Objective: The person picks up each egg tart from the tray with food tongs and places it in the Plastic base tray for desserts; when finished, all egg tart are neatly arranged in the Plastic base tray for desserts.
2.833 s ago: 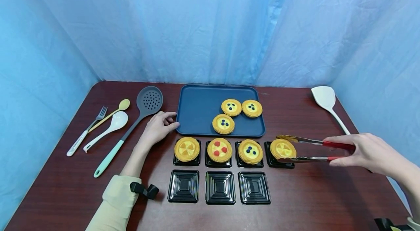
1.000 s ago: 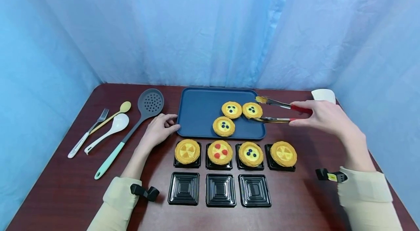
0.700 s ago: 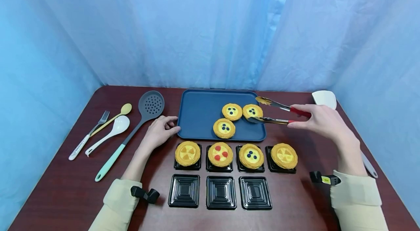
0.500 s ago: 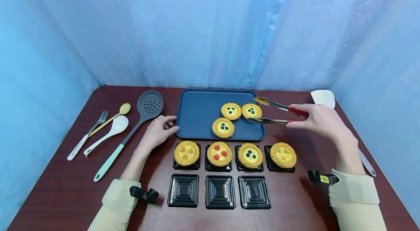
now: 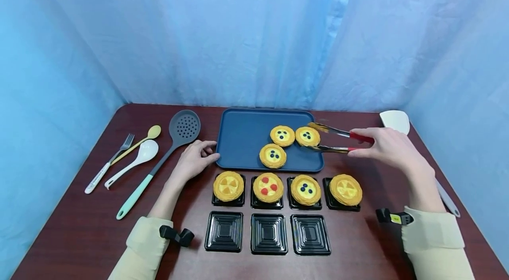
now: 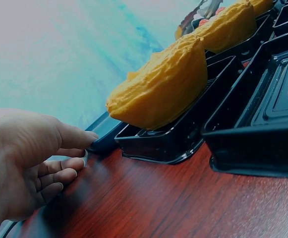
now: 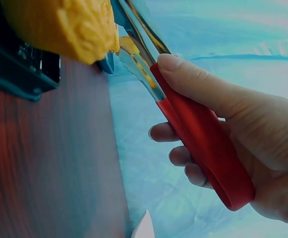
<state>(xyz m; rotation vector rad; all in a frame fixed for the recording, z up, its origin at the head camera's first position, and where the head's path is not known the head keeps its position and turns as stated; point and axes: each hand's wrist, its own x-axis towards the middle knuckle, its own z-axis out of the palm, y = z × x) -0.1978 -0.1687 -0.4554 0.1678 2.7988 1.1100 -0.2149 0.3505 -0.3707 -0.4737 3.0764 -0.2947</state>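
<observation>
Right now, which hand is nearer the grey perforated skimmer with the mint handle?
Left. The left hand rests at the blue tray's near left corner, just right of the skimmer. The right hand grips red-handled tongs beyond the tray's right side.

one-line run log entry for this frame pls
right hand: grips tongs, tips at rightmost tart on blue tray | left hand: touches tray corner | black cups: four filled, three unfilled

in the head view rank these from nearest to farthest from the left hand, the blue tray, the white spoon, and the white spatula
1. Blue tray: touching the left hand, just right of it.
2. White spoon: on the table, to its left.
3. White spatula: far right corner.
</observation>
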